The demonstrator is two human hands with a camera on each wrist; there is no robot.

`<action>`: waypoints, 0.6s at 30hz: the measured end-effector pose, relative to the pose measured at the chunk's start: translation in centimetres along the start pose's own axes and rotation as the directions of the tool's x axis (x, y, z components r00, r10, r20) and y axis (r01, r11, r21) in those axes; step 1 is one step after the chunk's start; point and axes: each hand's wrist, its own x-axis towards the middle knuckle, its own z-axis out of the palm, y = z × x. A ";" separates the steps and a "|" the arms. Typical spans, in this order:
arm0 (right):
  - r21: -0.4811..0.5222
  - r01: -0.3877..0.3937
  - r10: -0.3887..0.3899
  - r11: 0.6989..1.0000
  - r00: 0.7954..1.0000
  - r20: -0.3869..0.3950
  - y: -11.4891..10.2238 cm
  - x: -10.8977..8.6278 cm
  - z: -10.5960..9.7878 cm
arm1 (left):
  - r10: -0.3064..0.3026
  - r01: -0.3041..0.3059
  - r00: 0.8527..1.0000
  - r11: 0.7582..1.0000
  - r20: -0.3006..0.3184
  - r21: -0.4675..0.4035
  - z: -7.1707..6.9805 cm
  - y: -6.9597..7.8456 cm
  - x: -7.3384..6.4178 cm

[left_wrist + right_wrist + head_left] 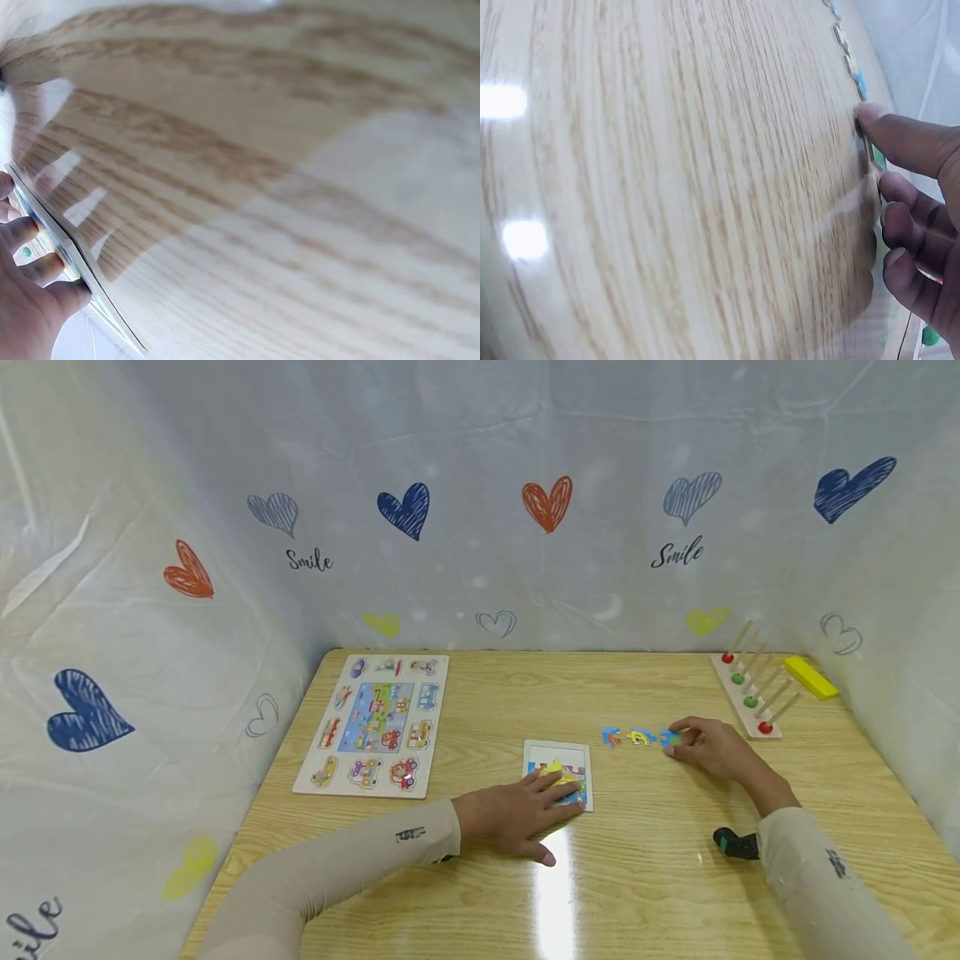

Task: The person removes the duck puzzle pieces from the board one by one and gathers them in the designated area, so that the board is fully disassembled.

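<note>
My left hand [521, 814] rests with fingers spread on a small white-framed jigsaw board [557, 748]. Yellow, blue and pink pieces show in its lower part, partly hidden by that hand; the upper part shows bare white. To the right, my right hand [716, 750] holds a blue and green jigsaw piece [667, 738] at table level between thumb and fingers. Left of it lie a yellow and blue jigsaw piece [640, 737] and a blue and orange one [611, 737]. In the right wrist view, the thumb [900, 139] is against the piece's edge.
A large picture puzzle board [435, 710] with vehicles lies at the left on the wooden table [510, 693]. At the back right stand a pegboard [750, 714] with red and green beads and a yellow block [810, 677]. A black object [735, 843] is beside the right sleeve.
</note>
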 end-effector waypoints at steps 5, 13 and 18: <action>-0.007 0.011 -0.011 1.000 1.000 0.006 0.1 0.0 -0.1 | 0.000 0.000 1.000 1.000 0.004 -0.007 -0.1 0.0 0.0; -0.021 0.027 -0.026 0.999 1.000 0.013 0.2 -0.1 -0.3 | 0.006 -0.006 1.000 1.000 0.008 -0.015 0.1 -0.1 0.1; -0.027 0.018 -0.017 0.999 1.000 0.019 0.2 -0.2 -0.4 | 0.006 -0.006 1.000 1.000 0.004 0.011 -0.1 -0.1 0.1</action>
